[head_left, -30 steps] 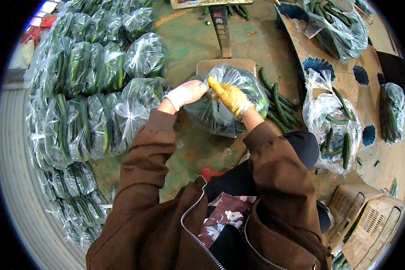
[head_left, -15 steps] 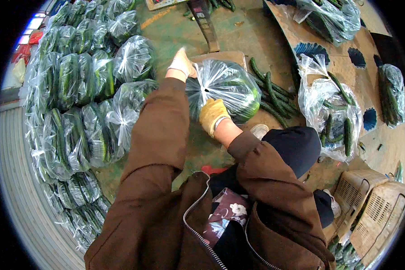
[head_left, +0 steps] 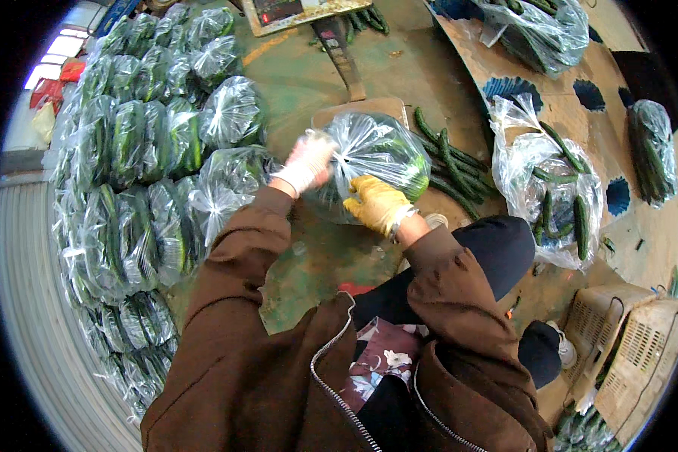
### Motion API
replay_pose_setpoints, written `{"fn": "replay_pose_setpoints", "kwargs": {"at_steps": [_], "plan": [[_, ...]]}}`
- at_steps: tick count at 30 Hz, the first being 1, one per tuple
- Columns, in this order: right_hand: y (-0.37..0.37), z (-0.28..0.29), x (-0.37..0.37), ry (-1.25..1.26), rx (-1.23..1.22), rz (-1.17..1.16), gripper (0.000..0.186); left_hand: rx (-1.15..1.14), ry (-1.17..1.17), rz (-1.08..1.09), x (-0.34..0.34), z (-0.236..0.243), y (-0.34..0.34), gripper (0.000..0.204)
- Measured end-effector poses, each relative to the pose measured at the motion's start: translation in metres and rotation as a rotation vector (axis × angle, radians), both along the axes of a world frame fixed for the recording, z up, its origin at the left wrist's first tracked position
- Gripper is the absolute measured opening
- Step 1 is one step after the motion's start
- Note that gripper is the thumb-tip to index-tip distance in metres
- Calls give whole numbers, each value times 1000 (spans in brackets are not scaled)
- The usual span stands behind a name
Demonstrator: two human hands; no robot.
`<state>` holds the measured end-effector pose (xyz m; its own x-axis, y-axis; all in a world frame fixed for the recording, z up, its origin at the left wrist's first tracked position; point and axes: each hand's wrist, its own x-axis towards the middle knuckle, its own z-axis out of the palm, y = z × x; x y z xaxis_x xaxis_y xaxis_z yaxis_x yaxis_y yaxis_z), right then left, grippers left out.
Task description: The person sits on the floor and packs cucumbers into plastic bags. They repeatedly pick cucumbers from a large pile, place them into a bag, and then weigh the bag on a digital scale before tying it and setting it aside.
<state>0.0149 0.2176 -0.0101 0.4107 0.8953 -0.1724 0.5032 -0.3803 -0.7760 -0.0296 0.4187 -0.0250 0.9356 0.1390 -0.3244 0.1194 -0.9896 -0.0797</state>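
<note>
A clear plastic bag of cucumbers (head_left: 399, 154) lies in front of me on a tan platform (head_left: 393, 106), its mouth gathered into a twisted neck on the left. My right hand (head_left: 377, 205), in a yellow glove, is closed on the bag's near side just below the neck; the fingertips are partly hidden. My left hand (head_left: 309, 160), in a pale glove, is at the left of the neck, and motion smears its fingers. Loose cucumbers (head_left: 459, 169) lie to the right of the bag.
Rows of bagged cucumbers (head_left: 135, 143) fill the left side. A scale head on a post (head_left: 339, 60) rises beyond the platform. On the right are an opened bag with cucumbers (head_left: 516, 166), a cardboard sheet with holes (head_left: 565, 102) and plastic crates (head_left: 640, 354).
My left hand has come back nearer and lower, from beyond the neck to its left side. My right hand has shifted slightly right and nearer. The view has moved a little.
</note>
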Motion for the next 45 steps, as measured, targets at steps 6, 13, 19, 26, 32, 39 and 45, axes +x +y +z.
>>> {"fn": "replay_pose_setpoints", "kwargs": {"at_steps": [6,13,19,26,32,39,45], "plan": [[-3,24,-24,58,39,-92,46,-6,-92,-109,-10,-38,-16,31],[-9,27,-31,3,126,-144,51,-165,-149,-50,-16,-46,-28,49],[-42,72,-23,328,370,-438,26,-319,60,260,-23,-50,-34,26],[-204,106,8,273,418,-1168,21,-641,-54,482,-55,-63,-50,36],[-303,82,-16,361,445,-1385,23,-605,169,290,-43,-34,-43,34],[-304,77,-40,328,221,-1323,21,-721,-112,578,-45,-25,0,26],[-339,107,-51,424,58,-1392,29,-779,-422,771,-59,44,108,21]]}}
